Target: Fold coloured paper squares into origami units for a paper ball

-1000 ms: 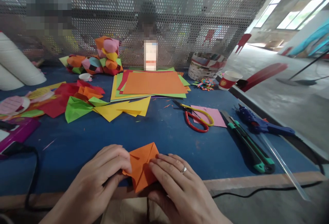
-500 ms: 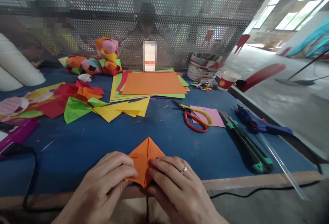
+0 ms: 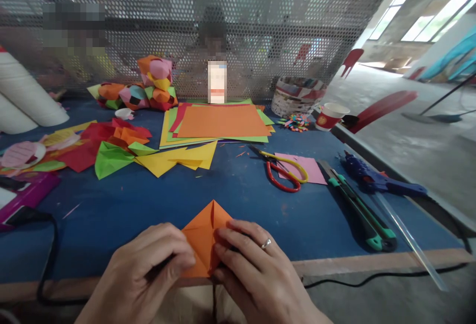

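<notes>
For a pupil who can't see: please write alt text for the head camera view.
A person's left hand and right hand handle folded orange paper at a blue table. Beyond lie stacked coloured sheets; to the right, scissors, a utility knife and a glue gun.

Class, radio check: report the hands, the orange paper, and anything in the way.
Left hand at left edge of folded orange paper; right hand over its right side. Far corner uncovered. Scissors and cutter lie apart from both hands.
</notes>
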Tool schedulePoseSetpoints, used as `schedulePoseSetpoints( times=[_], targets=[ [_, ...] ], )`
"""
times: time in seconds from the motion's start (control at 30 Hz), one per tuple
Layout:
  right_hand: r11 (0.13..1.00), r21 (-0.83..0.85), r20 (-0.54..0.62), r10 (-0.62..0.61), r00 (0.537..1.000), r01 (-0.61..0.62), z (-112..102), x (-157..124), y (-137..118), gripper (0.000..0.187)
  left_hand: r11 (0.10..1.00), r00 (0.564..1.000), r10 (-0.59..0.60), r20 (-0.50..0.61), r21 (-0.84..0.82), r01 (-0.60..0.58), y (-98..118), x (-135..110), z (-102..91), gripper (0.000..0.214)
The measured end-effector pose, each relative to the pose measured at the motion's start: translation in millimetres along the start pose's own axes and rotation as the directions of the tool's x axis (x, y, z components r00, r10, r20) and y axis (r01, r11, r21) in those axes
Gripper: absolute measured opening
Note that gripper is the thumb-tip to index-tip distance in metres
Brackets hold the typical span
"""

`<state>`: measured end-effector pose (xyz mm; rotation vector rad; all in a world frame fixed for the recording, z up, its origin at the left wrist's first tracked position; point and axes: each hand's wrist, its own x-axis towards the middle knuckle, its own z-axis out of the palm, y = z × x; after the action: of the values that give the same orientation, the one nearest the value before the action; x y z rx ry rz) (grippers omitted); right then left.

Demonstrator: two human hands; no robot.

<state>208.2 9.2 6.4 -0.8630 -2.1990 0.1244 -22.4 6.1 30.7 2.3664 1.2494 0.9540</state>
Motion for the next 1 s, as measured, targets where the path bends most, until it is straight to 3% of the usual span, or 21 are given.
schedulePoseSetpoints(
  times=[0.1,0.17,0.43,0.6,0.83,0.93,1.0],
  targets=[
    [0.999,-0.027,0.013,-0.026,1.000,0.026,-0.4,-1.2,1.7,0.021,0.984,0.983,-0.007,-0.183,0.176,0.040,1.1,6.0,8.4,0.011],
    [0.999,-0.035,0.029,-0.020,0.999,0.021,-0.2,-3.0,2.5,0.021,0.964,0.973,-0.002,-0.232,0.257,0.064,-0.2,10.2,14.3,0.013],
    [1.000,-0.016,0.070,-0.021,0.997,0.022,0.8,-4.9,4.6,0.019,0.920,0.983,-0.097,-0.154,0.362,0.147,-8.1,21.8,18.8,0.021],
    [0.997,0.057,0.018,0.042,0.999,-0.043,-0.3,2.4,3.1,0.023,0.930,0.977,-0.119,-0.177,0.324,0.172,-8.9,29.0,15.9,0.025],
    [0.971,0.070,0.021,0.228,0.973,-0.229,3.6,9.7,3.8,0.032,0.968,0.969,-0.136,-0.206,0.179,0.174,1.0,32.6,11.5,0.022],
    [0.938,0.119,-0.038,0.332,0.943,-0.326,6.3,9.1,5.1,0.045,0.980,0.960,-0.162,-0.228,0.080,0.184,4.4,32.7,10.4,0.017],
    [0.901,0.194,-0.015,0.399,0.917,-0.389,4.6,9.7,6.4,0.059,0.985,0.960,-0.148,-0.238,0.050,0.164,6.3,34.2,9.3,0.015]
  ],
)
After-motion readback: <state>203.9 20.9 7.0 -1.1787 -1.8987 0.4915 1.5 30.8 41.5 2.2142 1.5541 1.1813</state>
